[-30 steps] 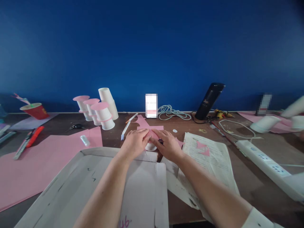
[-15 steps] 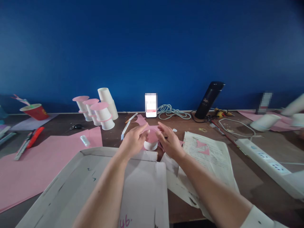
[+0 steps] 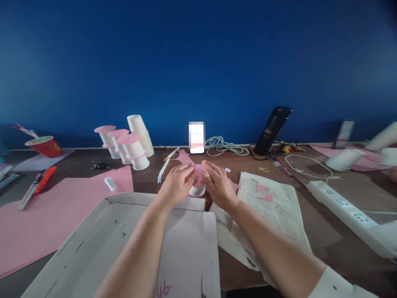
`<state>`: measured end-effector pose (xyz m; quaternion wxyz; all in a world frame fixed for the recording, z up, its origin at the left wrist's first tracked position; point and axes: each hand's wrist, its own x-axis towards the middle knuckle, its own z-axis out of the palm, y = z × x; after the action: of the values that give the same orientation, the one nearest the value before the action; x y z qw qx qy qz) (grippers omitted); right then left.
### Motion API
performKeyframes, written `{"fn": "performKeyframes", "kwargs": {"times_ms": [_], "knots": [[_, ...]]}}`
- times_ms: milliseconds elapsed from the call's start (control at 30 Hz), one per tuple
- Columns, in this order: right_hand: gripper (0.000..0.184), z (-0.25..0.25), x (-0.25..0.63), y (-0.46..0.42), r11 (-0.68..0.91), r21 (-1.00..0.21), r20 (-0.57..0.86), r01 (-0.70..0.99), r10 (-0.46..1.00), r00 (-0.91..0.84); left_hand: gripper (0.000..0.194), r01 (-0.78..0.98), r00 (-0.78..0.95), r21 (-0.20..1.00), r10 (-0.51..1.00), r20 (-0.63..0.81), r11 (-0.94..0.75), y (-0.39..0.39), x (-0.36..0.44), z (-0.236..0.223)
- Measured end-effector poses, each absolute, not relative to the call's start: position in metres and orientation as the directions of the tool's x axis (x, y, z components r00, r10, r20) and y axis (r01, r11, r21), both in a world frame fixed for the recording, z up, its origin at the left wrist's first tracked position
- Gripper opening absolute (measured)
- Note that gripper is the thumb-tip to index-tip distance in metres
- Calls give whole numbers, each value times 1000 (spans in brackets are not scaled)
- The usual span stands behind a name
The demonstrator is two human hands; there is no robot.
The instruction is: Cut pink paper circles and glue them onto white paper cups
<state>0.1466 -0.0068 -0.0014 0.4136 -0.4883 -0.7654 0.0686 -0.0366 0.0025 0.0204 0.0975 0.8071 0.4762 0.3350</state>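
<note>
Matt paper disc [image 3: 199, 176], smooth paper cup [image 3: 197, 191], glossy bottle [image 3: 273, 130], wood-look table [image 3: 145, 180]

You are at a craft worktable [image 3: 148, 180], set against a blue wall [image 3: 198, 62]. Pink sheets [image 3: 62, 209], curved offcuts [image 3: 185, 157] and stacked paper cups [image 3: 133, 151] before you support this finding.

A plain deep-blue wall [image 3: 198, 62], unevenly lit and darkened toward the top, fronted by a brown tabletop [image 3: 322, 227].

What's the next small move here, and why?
Probably press lightly on the pink disc: it sits on the white cup, with the left grip and right grip spread at its two sides. Whether it's stuck down can't be seen.
</note>
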Motion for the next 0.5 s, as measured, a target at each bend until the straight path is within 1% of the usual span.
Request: {"fn": "performKeyframes", "kwargs": {"times_ms": [133, 300, 500], "knots": [[44, -5, 146, -5, 512, -488, 541, 706, 813, -216, 41, 739, 324, 449, 850, 416, -502, 0, -33, 21], [42, -9, 145, -2, 488, -494, 496, 719, 838, -228, 42, 759, 300, 472, 884, 358, -448, -2, -32, 23], [42, -6, 143, -4, 463, -493, 462, 736, 857, -229, 42, 752, 301, 476, 880, 368, -456, 0, -33, 20]]}}
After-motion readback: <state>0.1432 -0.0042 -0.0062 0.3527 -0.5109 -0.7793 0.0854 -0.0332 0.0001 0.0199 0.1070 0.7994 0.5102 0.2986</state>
